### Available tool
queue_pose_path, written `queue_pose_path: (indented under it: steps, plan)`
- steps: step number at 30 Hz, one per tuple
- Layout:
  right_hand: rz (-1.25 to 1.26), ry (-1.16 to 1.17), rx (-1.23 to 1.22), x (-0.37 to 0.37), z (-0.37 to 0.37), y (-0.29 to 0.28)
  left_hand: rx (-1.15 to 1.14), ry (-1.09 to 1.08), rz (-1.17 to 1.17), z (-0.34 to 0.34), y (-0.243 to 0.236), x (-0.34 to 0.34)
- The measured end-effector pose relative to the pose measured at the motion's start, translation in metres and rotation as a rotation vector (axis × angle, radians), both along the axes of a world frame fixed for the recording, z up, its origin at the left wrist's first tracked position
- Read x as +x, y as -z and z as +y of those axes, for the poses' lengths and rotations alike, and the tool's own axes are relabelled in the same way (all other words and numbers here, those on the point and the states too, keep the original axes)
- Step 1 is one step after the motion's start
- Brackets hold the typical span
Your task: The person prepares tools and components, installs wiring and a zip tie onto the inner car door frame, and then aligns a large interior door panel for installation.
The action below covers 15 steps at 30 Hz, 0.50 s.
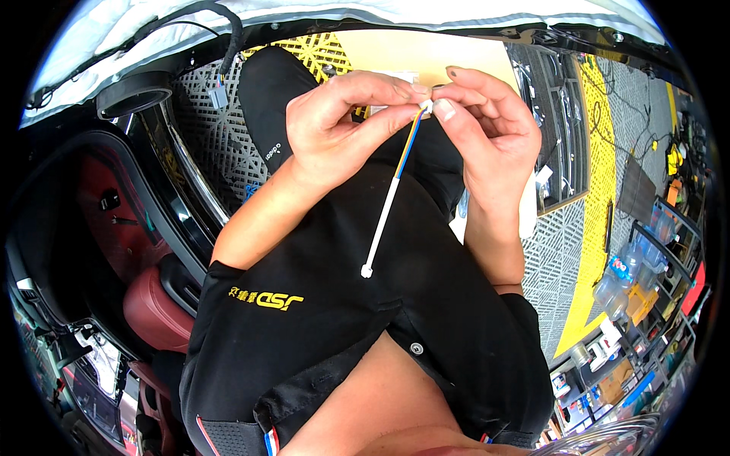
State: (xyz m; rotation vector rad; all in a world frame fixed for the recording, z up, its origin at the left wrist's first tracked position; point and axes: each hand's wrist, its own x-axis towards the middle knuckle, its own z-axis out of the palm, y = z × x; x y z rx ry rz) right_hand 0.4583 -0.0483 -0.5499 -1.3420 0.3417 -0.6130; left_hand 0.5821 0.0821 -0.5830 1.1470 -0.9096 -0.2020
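Both my hands meet above my lap at a small white connector (426, 106) on a short wire harness. My left hand (342, 118) pinches it from the left with thumb and forefinger. From the right, the thumb and forefinger of my right hand (487, 121) close on the same connector, partly hiding it. Blue, yellow and other thin wires (407, 148) run down from it into a white sleeve (382, 224). A second white plug (366, 270) ends the harness, hanging loose in front of my black shirt.
A car's open door frame (171, 175) and dark red seat (156, 304) lie at left. Above them hangs a black cable with a grey connector (218, 96). Behind my hands is a pale yellow board (456, 57). A cart with plastic bottles (620, 277) stands at right on grey and yellow grating.
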Motion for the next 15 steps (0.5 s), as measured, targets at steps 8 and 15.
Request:
queue_pose_path:
  steps: [8, 15]
  plan:
    - [-0.029, -0.026, 0.038, 0.0006, -0.0020, 0.0015, 0.000, 0.008, -0.008, 0.0004, -0.0012, 0.0007]
    - [-0.051, -0.038, 0.093, 0.0020, -0.0024, 0.0019, -0.017, 0.018, 0.007, 0.0004, -0.0015, 0.0008]
